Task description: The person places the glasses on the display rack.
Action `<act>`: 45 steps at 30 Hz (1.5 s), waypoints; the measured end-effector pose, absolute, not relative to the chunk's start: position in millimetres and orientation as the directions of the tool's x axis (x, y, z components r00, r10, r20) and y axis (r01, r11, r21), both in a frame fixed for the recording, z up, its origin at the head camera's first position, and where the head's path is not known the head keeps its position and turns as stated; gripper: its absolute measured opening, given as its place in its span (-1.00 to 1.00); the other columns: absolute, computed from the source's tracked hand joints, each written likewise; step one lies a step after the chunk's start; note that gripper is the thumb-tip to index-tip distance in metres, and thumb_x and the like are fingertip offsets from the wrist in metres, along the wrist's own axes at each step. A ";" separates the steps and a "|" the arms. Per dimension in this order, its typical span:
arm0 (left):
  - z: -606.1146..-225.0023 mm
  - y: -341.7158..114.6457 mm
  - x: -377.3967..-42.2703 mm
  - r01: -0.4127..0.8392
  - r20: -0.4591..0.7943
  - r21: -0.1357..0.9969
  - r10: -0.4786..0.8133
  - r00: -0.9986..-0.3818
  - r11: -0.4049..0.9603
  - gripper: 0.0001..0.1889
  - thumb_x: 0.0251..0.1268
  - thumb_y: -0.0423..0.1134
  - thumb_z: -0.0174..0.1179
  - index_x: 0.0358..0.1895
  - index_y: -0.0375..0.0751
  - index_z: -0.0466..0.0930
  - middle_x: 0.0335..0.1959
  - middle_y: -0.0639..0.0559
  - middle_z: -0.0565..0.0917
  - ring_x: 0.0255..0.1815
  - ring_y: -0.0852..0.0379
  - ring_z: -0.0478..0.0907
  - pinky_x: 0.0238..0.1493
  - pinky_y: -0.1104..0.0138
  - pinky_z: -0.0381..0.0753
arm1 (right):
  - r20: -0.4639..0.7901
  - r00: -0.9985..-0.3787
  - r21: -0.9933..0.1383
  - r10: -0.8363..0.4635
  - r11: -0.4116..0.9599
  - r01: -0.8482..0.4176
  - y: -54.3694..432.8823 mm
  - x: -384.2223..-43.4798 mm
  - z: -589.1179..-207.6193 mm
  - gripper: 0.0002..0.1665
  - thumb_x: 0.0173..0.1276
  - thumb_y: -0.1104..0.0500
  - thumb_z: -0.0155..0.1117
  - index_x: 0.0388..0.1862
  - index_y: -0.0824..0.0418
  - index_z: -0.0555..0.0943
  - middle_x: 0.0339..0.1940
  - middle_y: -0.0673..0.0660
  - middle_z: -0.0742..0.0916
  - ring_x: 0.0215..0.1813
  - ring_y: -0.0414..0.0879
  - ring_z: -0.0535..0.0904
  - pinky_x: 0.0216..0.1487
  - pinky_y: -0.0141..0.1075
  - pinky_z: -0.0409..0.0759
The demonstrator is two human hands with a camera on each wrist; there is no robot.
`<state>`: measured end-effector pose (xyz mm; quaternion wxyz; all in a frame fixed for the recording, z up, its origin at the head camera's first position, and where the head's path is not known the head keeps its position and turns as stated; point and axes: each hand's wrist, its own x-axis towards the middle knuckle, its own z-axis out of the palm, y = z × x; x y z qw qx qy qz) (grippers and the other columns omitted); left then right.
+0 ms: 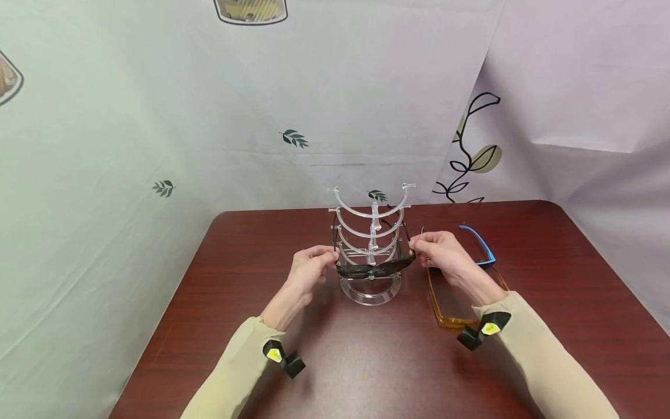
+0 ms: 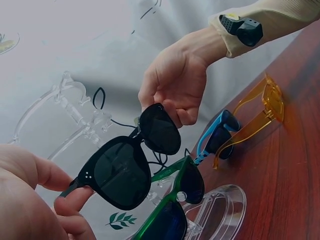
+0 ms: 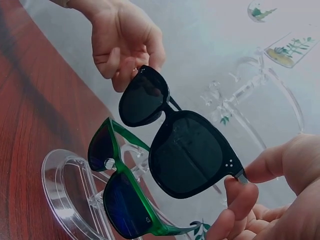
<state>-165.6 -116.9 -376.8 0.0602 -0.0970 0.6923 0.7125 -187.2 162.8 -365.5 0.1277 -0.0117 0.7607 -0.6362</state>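
Note:
Black sunglasses [image 1: 377,269] are held level by both hands, in front of a clear tiered display stand [image 1: 374,220]. My left hand [image 1: 307,272] pinches one temple near its hinge between thumb and fingers. At the opposite hinge, my right hand [image 1: 445,256] pinches the other temple. The dark lenses [image 2: 122,172] face the wrist cameras, and the temples reach back along the stand's sides. Below them, green-framed sunglasses [image 3: 127,205] with dark blue lenses sit on the low part of the stand. In the head view the black pair mostly hides the green one.
Right of the stand, glasses with a blue frame [image 1: 485,247] and amber-framed glasses [image 1: 454,322] lie on the dark red table [image 1: 377,361], partly behind my right hand and forearm. A pale printed cloth [image 1: 235,116] hangs behind the table.

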 end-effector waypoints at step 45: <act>-381.2 -120.4 -185.8 -0.222 -0.229 0.970 -0.064 -0.971 -0.104 -0.73 0.23 -0.46 0.23 -0.01 -0.48 0.64 -0.54 0.09 0.67 -0.63 0.28 0.28 -0.67 0.51 0.18 | -0.188 -0.969 -0.977 -0.160 0.131 0.168 154.8 -204.4 -369.6 -0.62 0.48 0.33 0.09 0.12 0.62 0.50 -0.25 0.02 0.66 -0.40 -0.25 0.47 -0.40 -0.42 0.56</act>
